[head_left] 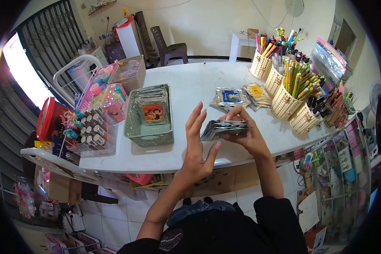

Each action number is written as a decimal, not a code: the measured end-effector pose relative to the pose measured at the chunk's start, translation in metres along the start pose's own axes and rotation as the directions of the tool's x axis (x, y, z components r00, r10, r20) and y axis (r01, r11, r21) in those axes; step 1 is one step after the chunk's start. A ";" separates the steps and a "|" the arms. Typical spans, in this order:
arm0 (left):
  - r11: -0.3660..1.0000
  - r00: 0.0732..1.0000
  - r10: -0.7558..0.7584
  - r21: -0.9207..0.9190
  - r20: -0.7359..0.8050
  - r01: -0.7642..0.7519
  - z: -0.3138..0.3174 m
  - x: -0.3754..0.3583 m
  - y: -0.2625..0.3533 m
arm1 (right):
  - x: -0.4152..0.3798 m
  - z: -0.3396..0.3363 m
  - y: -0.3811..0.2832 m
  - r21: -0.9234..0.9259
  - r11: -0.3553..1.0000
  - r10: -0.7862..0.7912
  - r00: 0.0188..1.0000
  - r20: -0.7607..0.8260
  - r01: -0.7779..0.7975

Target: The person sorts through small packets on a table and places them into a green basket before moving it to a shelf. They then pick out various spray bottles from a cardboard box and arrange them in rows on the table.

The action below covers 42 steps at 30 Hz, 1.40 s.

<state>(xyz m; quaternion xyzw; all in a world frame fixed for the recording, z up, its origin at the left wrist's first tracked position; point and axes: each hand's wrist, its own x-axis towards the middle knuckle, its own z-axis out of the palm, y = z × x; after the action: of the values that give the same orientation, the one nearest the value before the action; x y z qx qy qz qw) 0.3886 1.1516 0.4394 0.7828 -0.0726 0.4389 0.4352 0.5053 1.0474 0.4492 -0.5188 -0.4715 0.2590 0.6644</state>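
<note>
A stack of small flat plastic packets (pixel 225 128) is held on edge above the front of the white table. My right hand (pixel 245 133) is closed around its right side, thumb and fingers on either face. My left hand (pixel 197 148) is beside the stack's left end, fingers stretched up and thumb apart; it appears to grip nothing. Left of it stands a green-grey plastic basket (pixel 149 137), with similar packets (pixel 153 113) upright in its back part. Beyond my hands lie a blue-fronted packet pile (pixel 230 97) and a yellow-fronted packet pile (pixel 257 91).
Cream woven cups (pixel 285 105) full of pens and pencils line the table's right edge. At the left are a clear holder of small bottles (pixel 95 137), a pink basket (pixel 86 95) and a beige basket (pixel 129 74). A brown chair (pixel 169 46) stands behind the table.
</note>
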 end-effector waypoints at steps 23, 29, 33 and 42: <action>0.963 0.994 -0.070 0.264 0.079 0.046 -0.022 0.012 0.027 | -0.003 0.019 -0.053 -0.712 0.651 -0.219 0.963 0.156 0.263; 0.857 0.999 0.046 0.514 -0.026 -0.026 -0.111 0.060 0.036 | 0.077 0.071 -0.043 -0.572 0.643 -0.439 0.857 0.269 0.509; 0.818 0.949 -0.315 0.513 0.021 0.260 -0.147 0.056 0.001 | 0.118 0.080 -0.014 -0.551 0.733 -0.190 0.898 0.398 0.399; 0.518 0.885 -0.414 0.854 0.211 0.038 -0.139 0.044 -0.035 | 0.129 0.094 0.007 -0.878 0.337 0.197 0.886 0.419 0.340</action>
<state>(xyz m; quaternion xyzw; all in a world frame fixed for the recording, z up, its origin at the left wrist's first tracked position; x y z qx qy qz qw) 0.3462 1.2884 0.4838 0.9665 0.1636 0.1929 0.0434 0.4769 1.1994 0.4904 -0.7055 -0.6972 0.0233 0.1245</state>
